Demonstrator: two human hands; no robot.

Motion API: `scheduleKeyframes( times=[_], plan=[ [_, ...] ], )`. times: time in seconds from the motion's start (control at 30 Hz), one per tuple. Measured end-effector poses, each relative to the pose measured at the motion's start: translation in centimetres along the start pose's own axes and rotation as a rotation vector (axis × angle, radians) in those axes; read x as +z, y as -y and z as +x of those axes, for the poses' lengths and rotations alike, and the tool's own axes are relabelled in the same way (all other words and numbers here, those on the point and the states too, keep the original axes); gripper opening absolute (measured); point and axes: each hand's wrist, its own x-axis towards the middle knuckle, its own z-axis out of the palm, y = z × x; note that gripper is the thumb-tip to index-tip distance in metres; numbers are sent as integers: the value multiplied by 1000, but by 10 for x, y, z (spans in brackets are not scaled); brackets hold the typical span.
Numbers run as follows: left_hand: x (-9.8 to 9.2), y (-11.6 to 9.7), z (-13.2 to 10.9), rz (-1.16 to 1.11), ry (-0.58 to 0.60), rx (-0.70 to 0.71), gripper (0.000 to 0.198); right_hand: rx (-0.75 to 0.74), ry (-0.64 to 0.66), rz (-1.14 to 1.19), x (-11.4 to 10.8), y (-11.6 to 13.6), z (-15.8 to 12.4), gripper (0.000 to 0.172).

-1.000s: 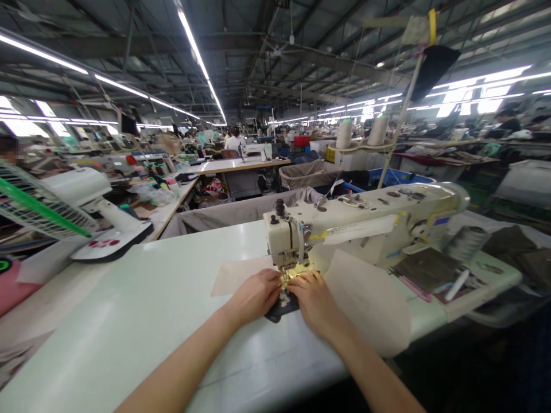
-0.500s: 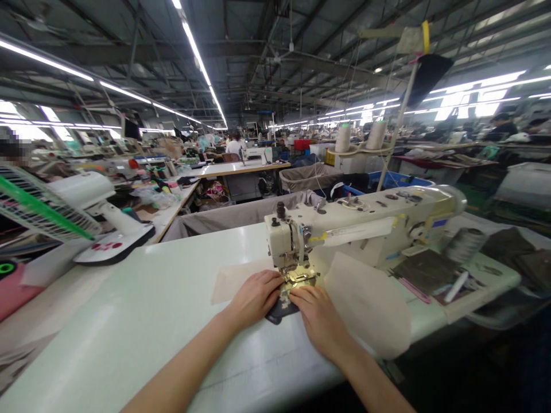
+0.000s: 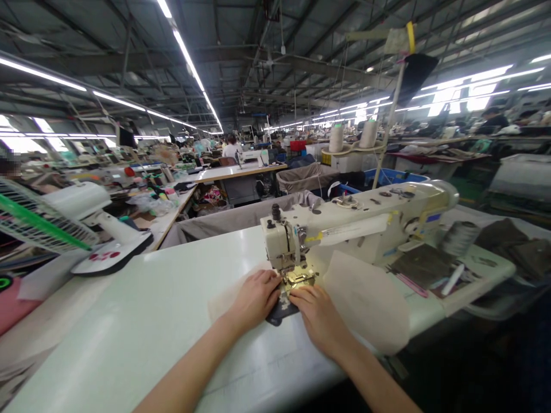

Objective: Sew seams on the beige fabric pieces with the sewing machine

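Both hands are at the needle area of a cream sewing machine (image 3: 357, 212). My left hand (image 3: 256, 295) rests just left of the presser foot, fingers together and curled down on a pale beige piece of fabric (image 3: 220, 295). My right hand (image 3: 317, 315) is at the front right of the brass-coloured needle plate (image 3: 299, 279), thumb and fingers closed at the work's edge. A larger pale fabric panel (image 3: 365, 298) lies to the right, under the machine arm and past the table's front edge. My fingers hide the fabric edges they pinch.
A white fan (image 3: 77, 201) stands at the left. Right of the machine lie a thread cone (image 3: 460, 238), pink-handled scissors (image 3: 411, 283) and dark fabric pieces (image 3: 424, 265). Thread cones (image 3: 368, 135) sit on a stand behind. A grey cloth bin (image 3: 236, 213) borders the table's far side.
The view has shifted slightly. Both hands keep nearly the same place beside the presser foot. The left part of the fabric looks more blurred and sits slightly differently.
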Motion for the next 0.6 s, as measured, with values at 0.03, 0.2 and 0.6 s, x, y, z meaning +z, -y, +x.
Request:
scheduleKeyframes(
  times=[0.03, 0.2, 0.6],
  plan=[
    [-1, -1, 0, -23, -1, 2, 26, 2, -9, 9, -1, 1, 0, 39],
    [5, -9, -6, -209, 2, 76, 28, 38, -68, 79, -5, 10, -4, 28],
    [11, -35, -17, -79, -38, 56, 20, 49, 2, 41, -12, 20, -7, 16]
  ],
)
